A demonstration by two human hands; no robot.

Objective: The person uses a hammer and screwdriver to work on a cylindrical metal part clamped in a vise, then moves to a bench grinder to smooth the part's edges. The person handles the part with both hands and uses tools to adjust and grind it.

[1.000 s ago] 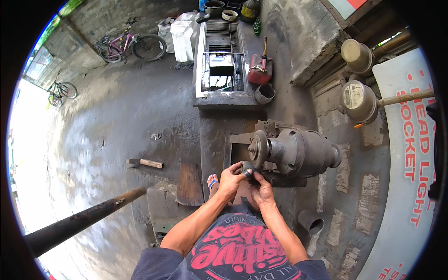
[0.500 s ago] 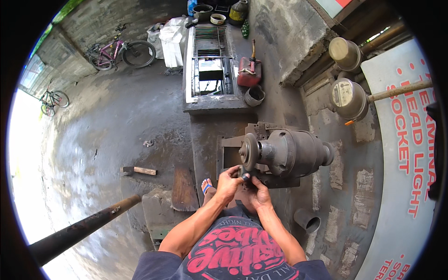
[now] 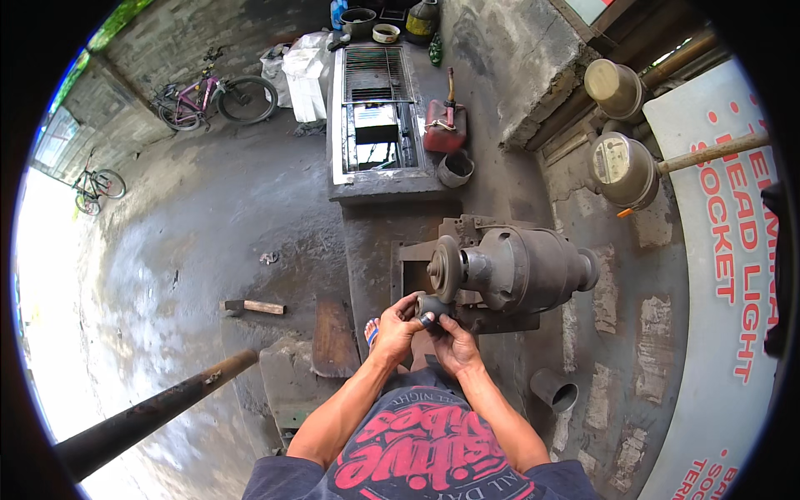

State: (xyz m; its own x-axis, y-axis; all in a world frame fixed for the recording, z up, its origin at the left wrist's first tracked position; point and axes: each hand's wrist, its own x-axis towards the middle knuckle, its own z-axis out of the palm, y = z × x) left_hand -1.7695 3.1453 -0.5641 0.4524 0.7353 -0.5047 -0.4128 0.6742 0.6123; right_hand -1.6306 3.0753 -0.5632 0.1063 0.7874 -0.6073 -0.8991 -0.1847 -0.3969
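A bench grinder point(image 3: 529, 268) with a thick grey motor body stands before me, its round wheel point(image 3: 447, 268) on the left end of the shaft. Just below that wheel, both hands hold a small dark rounded metal part point(image 3: 430, 307); its exact kind I cannot make out. My left hand point(image 3: 400, 330) grips it from the left, fingers curled round the far side and thumb, with a dark band, on the near side. From the right, my right hand point(image 3: 457, 346) pinches it with thumb and fingers. Whether the part touches the wheel is unclear.
A hammer point(image 3: 265, 307) and a wooden board point(image 3: 334, 337) lie on the left. A dark pole point(image 3: 158, 408) juts in at lower left. Beyond the grinder are a grated concrete pit point(image 3: 372, 179) and a red jerrycan point(image 3: 445, 127). A pipe end point(image 3: 554, 392) stands on the right.
The metal part shows more between my fingers, below the wheel. My left fingers have shifted round its far side, and the right hand has dropped slightly. Both hands keep their hold.
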